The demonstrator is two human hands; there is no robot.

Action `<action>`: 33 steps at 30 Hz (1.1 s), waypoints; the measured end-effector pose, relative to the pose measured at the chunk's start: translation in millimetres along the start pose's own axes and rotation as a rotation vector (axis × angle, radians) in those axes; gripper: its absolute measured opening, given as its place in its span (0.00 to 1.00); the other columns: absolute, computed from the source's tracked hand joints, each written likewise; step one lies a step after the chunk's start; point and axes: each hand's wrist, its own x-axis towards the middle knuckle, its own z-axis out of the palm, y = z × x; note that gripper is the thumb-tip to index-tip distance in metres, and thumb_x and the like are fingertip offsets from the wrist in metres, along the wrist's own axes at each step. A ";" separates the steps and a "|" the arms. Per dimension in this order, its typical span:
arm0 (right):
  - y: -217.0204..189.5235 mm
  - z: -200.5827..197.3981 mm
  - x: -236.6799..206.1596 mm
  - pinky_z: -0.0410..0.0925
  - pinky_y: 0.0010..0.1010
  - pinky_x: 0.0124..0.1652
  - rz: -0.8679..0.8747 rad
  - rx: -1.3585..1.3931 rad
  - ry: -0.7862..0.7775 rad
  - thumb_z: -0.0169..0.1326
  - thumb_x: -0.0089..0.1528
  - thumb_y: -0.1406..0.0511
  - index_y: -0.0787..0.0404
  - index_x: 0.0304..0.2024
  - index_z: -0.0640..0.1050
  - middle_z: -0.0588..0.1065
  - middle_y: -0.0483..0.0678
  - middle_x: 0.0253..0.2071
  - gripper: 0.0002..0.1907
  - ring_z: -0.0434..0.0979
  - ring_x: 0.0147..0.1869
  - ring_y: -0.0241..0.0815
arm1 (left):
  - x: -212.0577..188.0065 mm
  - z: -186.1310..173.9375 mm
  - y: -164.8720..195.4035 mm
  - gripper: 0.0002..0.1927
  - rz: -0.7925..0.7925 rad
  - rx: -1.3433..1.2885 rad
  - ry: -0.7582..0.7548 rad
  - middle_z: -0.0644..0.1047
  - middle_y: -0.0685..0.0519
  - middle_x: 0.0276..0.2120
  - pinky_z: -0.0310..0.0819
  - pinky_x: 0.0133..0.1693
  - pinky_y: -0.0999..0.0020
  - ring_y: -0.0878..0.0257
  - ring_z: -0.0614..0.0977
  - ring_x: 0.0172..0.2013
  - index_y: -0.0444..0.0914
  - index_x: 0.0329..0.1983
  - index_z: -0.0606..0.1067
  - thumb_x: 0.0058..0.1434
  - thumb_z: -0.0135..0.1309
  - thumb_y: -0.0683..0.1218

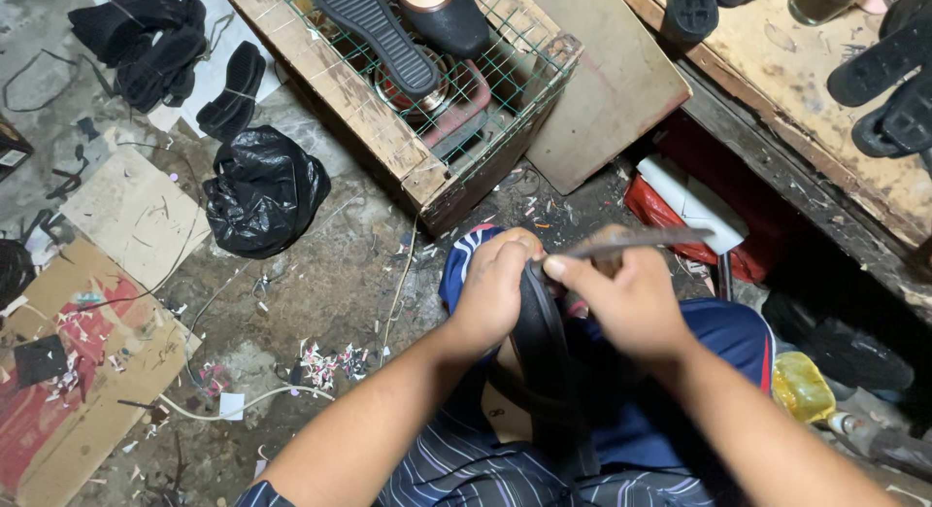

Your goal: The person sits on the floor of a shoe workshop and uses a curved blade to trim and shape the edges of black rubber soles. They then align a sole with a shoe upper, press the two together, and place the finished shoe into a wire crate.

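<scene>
Partly hidden between both hands, a black shoe sole (544, 356) stands on edge over the person's lap, its lower end lost against the dark striped clothing. The left hand (493, 286) is closed around the sole's upper edge, fingers curled over it. The right hand (633, 303) is clenched on a knife (636, 241); its handle is buried in the fist, and the thin blade sticking out to the right is blurred, with the thumb pressed to the sole's rim.

Beyond the hands, a wooden crate (388, 138) topped with green wire mesh holds two black shoe pieces, one ridged sole and one upper, over a reddish round device that is hard to make out through the mesh. A crumpled black plastic bag (262, 191) lies on the dirty floor to the left, near flattened cardboard (87, 371) and paper scraps. One more black sole (233, 91) rests further up. At the top right, a wooden surface (825, 109) carries several dark soles, cut off by the frame, so their count is unclear. A yellow container (801, 386) sits by the right knee.
</scene>
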 end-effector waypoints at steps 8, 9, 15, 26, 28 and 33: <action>-20.4 -28.6 4.5 0.67 0.25 0.24 -0.143 -0.273 -0.185 0.62 0.58 0.60 0.62 0.32 0.81 0.77 0.45 0.23 0.10 0.74 0.22 0.30 | -41.8 26.4 31.9 0.19 -0.146 -0.063 -0.007 0.73 0.58 0.38 0.72 0.40 0.73 0.72 0.74 0.38 0.40 0.53 0.64 0.65 0.54 0.51; -12.6 -31.8 -7.0 0.66 0.27 0.22 -0.087 -0.142 -0.188 0.61 0.58 0.61 0.63 0.32 0.79 0.77 0.46 0.22 0.10 0.72 0.21 0.32 | -56.2 27.9 41.0 0.22 -0.064 0.005 -0.102 0.73 0.56 0.41 0.72 0.44 0.71 0.71 0.74 0.41 0.38 0.54 0.63 0.64 0.58 0.49; 12.4 -67.4 -95.1 0.66 0.29 0.22 -0.101 0.368 -0.084 0.59 0.62 0.64 0.67 0.36 0.73 0.71 0.47 0.20 0.12 0.70 0.21 0.35 | -100.0 59.4 106.6 0.31 -0.006 0.282 -0.297 0.74 0.53 0.39 0.74 0.45 0.67 0.66 0.76 0.40 0.38 0.50 0.66 0.48 0.68 0.50; -5.5 -84.7 -158.3 0.66 0.23 0.27 -0.580 -0.099 0.119 0.69 0.52 0.69 0.58 0.31 0.74 0.75 0.41 0.25 0.13 0.71 0.26 0.28 | -95.9 83.0 103.7 0.32 0.749 0.789 -0.304 0.74 0.48 0.47 0.67 0.58 0.54 0.47 0.76 0.53 0.37 0.50 0.68 0.43 0.68 0.46; 4.9 -99.0 -158.9 0.69 0.23 0.26 -0.481 0.042 0.165 0.68 0.56 0.69 0.59 0.33 0.76 0.78 0.42 0.27 0.10 0.74 0.26 0.28 | -96.4 86.3 99.2 0.31 0.764 0.794 -0.301 0.74 0.48 0.47 0.67 0.58 0.54 0.47 0.77 0.52 0.38 0.50 0.68 0.44 0.69 0.47; 57.6 -105.1 -149.6 0.65 0.28 0.28 -0.285 -0.055 0.289 0.69 0.56 0.68 0.65 0.36 0.79 0.75 0.45 0.27 0.12 0.70 0.29 0.33 | -104.3 109.8 94.2 0.35 0.780 0.872 -0.192 0.72 0.45 0.48 0.64 0.56 0.51 0.47 0.74 0.53 0.35 0.52 0.68 0.44 0.71 0.50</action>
